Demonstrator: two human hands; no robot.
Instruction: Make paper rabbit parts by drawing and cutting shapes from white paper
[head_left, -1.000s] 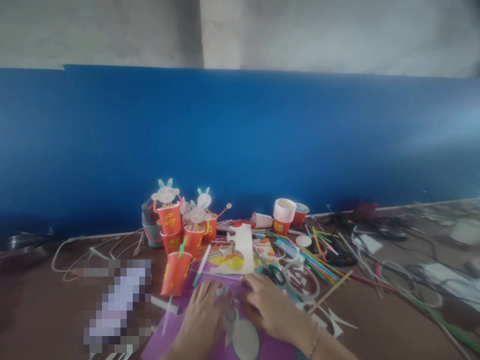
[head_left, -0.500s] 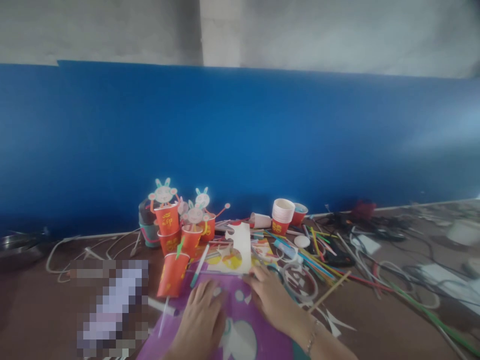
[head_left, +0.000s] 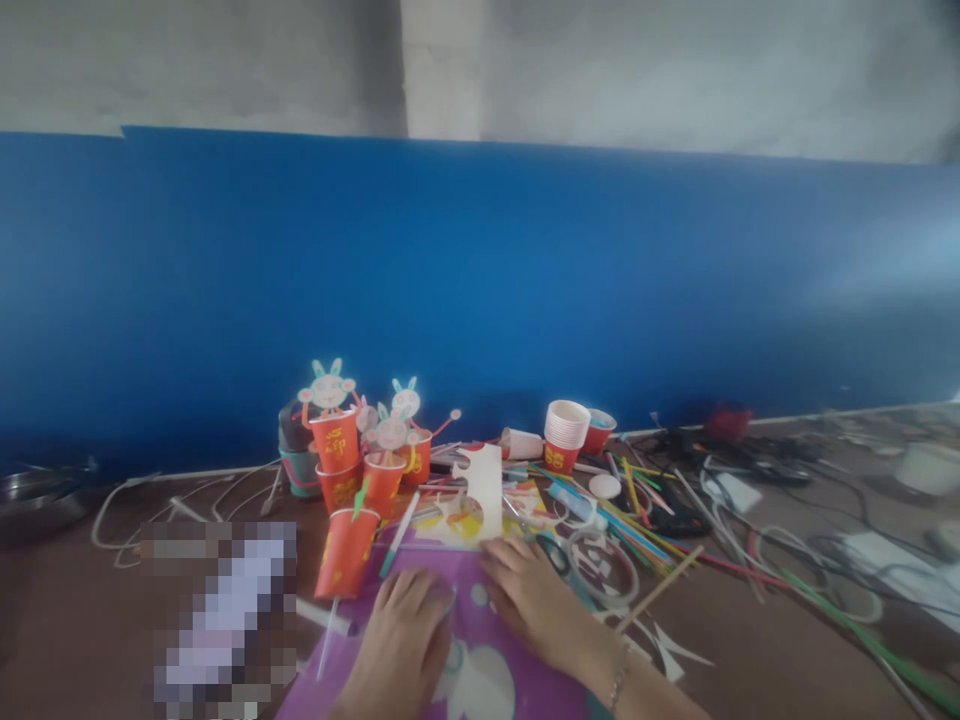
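Observation:
A purple sheet (head_left: 545, 690) lies at the front of the table under both hands. My left hand (head_left: 405, 630) rests on its left part, fingers bent and close together; a small pale piece shows by the fingertips, partly hidden. My right hand (head_left: 529, 600) lies on the sheet's right side with fingers spread, near the lower end of a cut white card (head_left: 484, 490). White cutouts with green outlines (head_left: 487, 685) lie between the wrists, and a small round cutout (head_left: 478, 595) sits between the hands. A white and green marker (head_left: 400, 533) lies beyond my left hand.
Red paper cups (head_left: 349, 553) with rabbit figures (head_left: 328, 390) stand at the left. A cup stack (head_left: 566, 435) stands at the back. Scissors (head_left: 553, 553), a tape roll (head_left: 634, 570), coloured sticks (head_left: 637, 530) and cables lie to the right.
My right hand has shifted slightly left and flattened onto the sheet, showing more of the scissors. My left hand has moved slightly down.

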